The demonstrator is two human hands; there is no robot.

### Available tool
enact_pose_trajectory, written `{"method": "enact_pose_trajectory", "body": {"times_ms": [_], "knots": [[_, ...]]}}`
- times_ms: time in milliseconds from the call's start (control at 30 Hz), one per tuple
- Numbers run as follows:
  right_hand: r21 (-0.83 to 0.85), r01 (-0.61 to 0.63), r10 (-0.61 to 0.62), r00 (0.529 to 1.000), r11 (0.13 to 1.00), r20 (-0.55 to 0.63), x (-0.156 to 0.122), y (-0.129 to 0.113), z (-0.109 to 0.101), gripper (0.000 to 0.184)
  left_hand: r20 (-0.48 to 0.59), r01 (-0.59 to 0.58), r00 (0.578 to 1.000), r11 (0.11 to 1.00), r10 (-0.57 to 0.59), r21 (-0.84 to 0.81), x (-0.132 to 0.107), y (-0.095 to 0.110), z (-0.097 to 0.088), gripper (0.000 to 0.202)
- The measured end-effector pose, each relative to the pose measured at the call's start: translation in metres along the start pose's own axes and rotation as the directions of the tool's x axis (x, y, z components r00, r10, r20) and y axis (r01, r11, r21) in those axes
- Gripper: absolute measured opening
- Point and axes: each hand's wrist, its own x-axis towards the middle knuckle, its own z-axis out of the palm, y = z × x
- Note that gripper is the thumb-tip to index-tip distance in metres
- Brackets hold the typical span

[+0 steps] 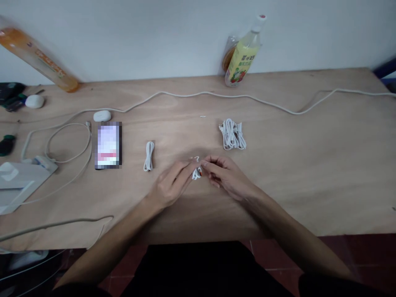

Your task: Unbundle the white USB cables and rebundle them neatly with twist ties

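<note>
Above the near middle of the wooden table, a small coiled white charging cable (196,174) is held between my two hands. My left hand (171,183) is closed on it from the left, its fingers partly covering the coil. From the right, my right hand (225,173) pinches at the cable's end, close to an orange-and-white plug. Left of my hands lies a single folded white cable (149,156). A pile of several folded white cables (232,135) lies beyond my right hand.
A phone (108,145) and a white earbud case (102,116) lie at left. A long white cord (204,93) crosses the table's back. A yellow-labelled bottle (243,55) and an orange bottle (40,60) lean by the wall. A white box (21,185) sits at far left.
</note>
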Motion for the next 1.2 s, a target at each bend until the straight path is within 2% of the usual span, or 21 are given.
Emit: {"method": "enact_pose_trajectory", "body": {"times_ms": [100,200,300,400,467,667,767,867,933,1000,1200], "knots": [[-0.014,0.003,-0.003,1.000,1.000,0.002,0.000,-0.002,-0.002,0.036,-0.014,0.008,1.000,1.000,-0.009,-0.025,0.000,0.000,0.001,0.035],[-0.142,0.133,-0.138,0.990,0.981,-0.030,-0.002,-0.005,0.000,0.027,-0.100,0.072,0.992,0.993,-0.082,-0.092,0.005,0.005,0.004,0.029],[-0.351,0.333,-0.384,0.919,0.875,-0.086,-0.006,-0.006,0.004,0.015,-0.153,0.240,0.945,0.932,-0.288,-0.272,0.012,0.012,0.007,0.015],[-0.524,0.436,-0.548,0.833,0.732,-0.073,-0.008,-0.004,0.007,0.007,-0.094,0.374,0.875,0.788,-0.474,-0.490,0.020,0.016,0.008,0.011],[-0.580,0.475,-0.602,0.798,0.662,-0.033,-0.009,-0.003,0.007,0.005,-0.044,0.412,0.845,0.701,-0.533,-0.582,0.023,0.016,0.006,0.014],[-0.708,0.548,-0.732,0.678,0.445,0.066,-0.008,0.001,0.003,0.006,0.032,0.451,0.810,0.587,-0.585,-0.672,0.026,0.012,0.003,0.023],[-0.757,0.554,-0.769,0.630,0.346,0.111,-0.008,0.003,0.001,0.010,0.068,0.453,0.815,0.558,-0.576,-0.695,0.025,0.010,0.005,0.024],[-0.781,0.560,-0.794,0.592,0.278,0.141,-0.008,0.006,-0.001,0.012,0.065,0.440,0.826,0.567,-0.561,-0.696,0.022,0.009,0.009,0.020],[-0.786,0.556,-0.799,0.585,0.270,0.140,-0.007,0.007,-0.002,0.012,0.047,0.432,0.832,0.592,-0.552,-0.680,0.020,0.009,0.011,0.017],[-0.784,0.538,-0.786,0.609,0.310,0.107,-0.007,0.008,-0.001,0.014,0.030,0.419,0.843,0.620,-0.538,-0.663,0.018,0.009,0.012,0.014],[-0.651,0.495,-0.673,0.739,0.576,-0.034,-0.005,0.004,0.004,0.013,-0.024,0.363,0.885,0.720,-0.466,-0.592,0.015,0.009,0.012,0.014]]}}
